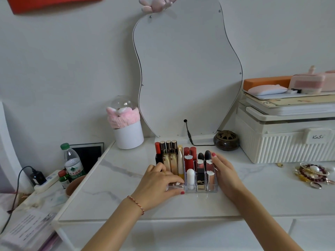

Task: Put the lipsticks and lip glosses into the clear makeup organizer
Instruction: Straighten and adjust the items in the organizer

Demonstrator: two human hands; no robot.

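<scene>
The clear makeup organizer [210, 189] stands on the white marble table in the middle of the view. Several lipsticks and lip glosses stand upright in its compartments: red tubes [188, 163], gold-and-black glosses [168, 156], a white tube [190, 178] and a black square lipstick [200, 181]. My left hand [159, 185] grips the organizer's left front part, fingers curled over its edge and thumb along the front. My right hand [224, 171] lies flat against the organizer's right side, fingers straight, fingertip at the back right corner.
A wavy mirror [186, 73] leans at the back with a cable [189, 136] at its foot. A white pot [128, 134], a dark round burner [226, 140], a white ribbed box [290, 142] and bracelets [311, 173] surround the spot. A water bottle [73, 162] stands left of the table.
</scene>
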